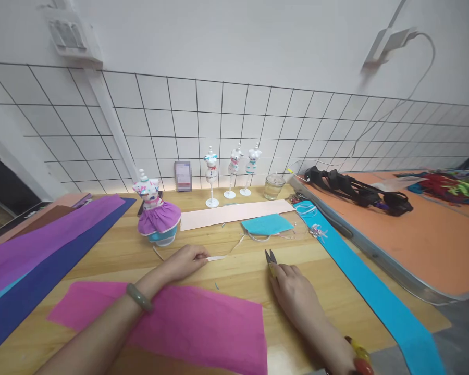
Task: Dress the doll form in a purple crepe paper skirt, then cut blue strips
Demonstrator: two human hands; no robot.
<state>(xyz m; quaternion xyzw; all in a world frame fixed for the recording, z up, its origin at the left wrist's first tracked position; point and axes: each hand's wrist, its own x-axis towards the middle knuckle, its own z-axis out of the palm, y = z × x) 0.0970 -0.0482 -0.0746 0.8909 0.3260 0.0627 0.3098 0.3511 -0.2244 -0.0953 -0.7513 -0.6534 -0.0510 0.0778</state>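
My left hand (188, 263) is closed in a pinch on a narrow pale strip (217, 258), whose free end points right over the wooden table. In my right hand (293, 289) is a pair of small snips (271, 257), gripped with the blades slightly apart and pointing away from me. Below my left forearm lies a magenta piece of fabric (219, 323). Just beyond my hands are a turquoise fabric piece (268, 224) with loose threads about it and a long pale pink strip (234, 212). A mini dress form (148, 190) in a purple skirt (159, 217) stands left of my left hand.
Several small mannequins (211, 166) stand along the wall beside a glass (274, 186). A long blue strip (359, 276) runs down the right side, next to an orange board (422, 234) carrying black straps (359, 190). Purple and navy fabrics (62, 250) lie at left.
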